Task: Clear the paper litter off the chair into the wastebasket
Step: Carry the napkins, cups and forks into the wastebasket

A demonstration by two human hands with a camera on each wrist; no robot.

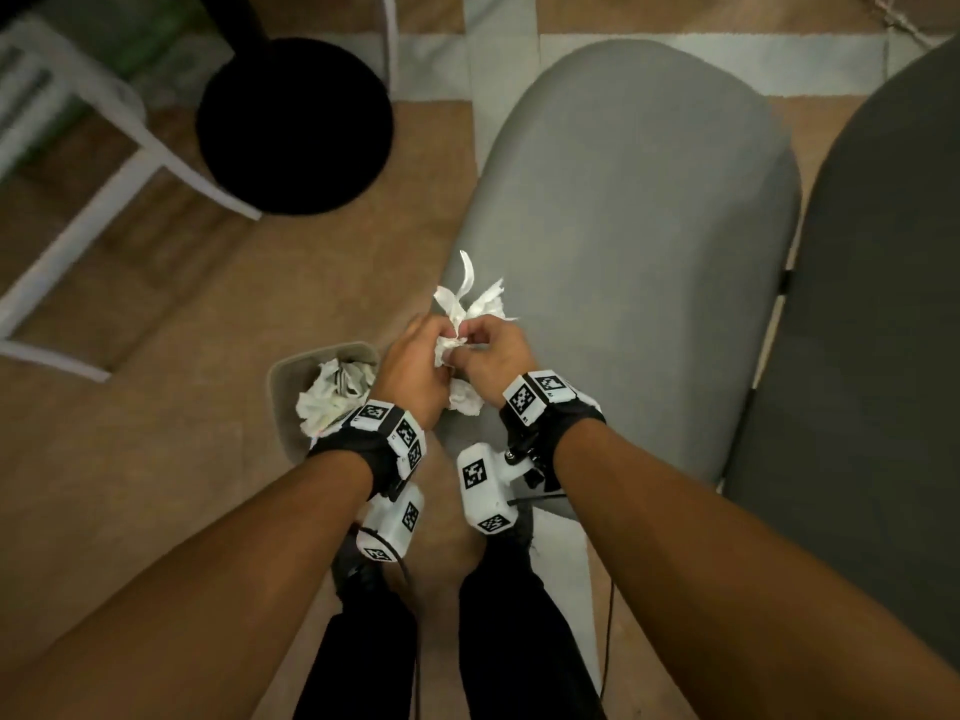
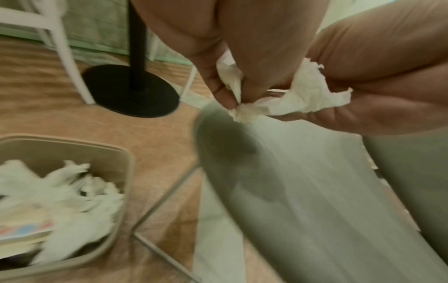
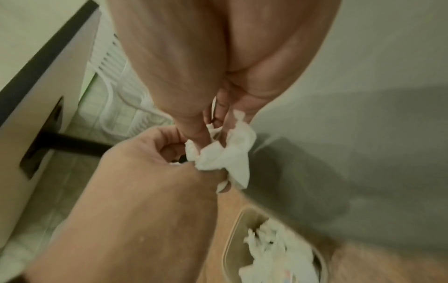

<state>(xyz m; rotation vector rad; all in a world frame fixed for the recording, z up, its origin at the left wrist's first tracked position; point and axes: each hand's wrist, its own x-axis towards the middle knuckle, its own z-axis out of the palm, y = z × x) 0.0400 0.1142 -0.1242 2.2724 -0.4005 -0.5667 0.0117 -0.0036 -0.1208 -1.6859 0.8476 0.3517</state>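
Note:
Both hands meet over the left front edge of the grey chair seat (image 1: 639,241). My left hand (image 1: 415,366) and right hand (image 1: 488,356) together grip a bunch of crumpled white paper scraps (image 1: 472,304), which stick out above and below the fingers. In the left wrist view the paper (image 2: 305,95) is pinched between fingers of both hands. The right wrist view shows the same wad (image 3: 227,155) held just above the seat's edge. The beige wastebasket (image 1: 283,402) stands on the floor left of the chair, below my left wrist, holding crumpled paper (image 1: 332,392).
A black round lamp base (image 1: 293,127) with a pole stands on the tan rug (image 1: 156,449) behind the basket. A white frame (image 1: 130,174) lies to the far left. A darker grey chair (image 1: 878,330) sits to the right. My legs are below.

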